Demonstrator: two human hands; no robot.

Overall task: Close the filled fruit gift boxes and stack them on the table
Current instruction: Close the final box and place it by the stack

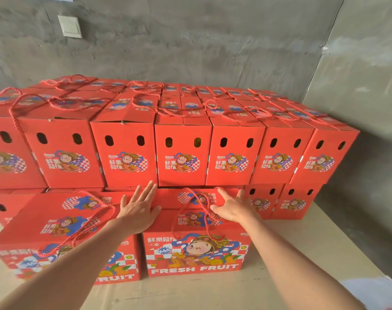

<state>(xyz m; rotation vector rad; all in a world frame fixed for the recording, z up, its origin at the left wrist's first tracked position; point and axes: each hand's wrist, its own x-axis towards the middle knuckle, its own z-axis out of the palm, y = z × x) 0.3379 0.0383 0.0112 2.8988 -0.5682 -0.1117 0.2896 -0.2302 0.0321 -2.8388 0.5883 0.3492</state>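
A closed red fruit gift box [197,253] with a cartoon figure and the words "FRESH FRUIT" stands on the table in front of me, its red rope handle [201,209] lying loose on the lid. My left hand [139,209] lies flat with straight fingers on the lid's left end. My right hand [233,208] presses flat on the lid's right end, beside the rope. A second closed red box [63,231] stands touching it on the left. Behind both rises a two-layer stack of matching boxes [181,153].
The stack fills the back of the pale table [302,253] from the left edge to near the right wall. Bare tabletop shows at the front and right. Grey concrete walls [213,41] close in behind and on the right. A white object [374,289] lies at the bottom right corner.
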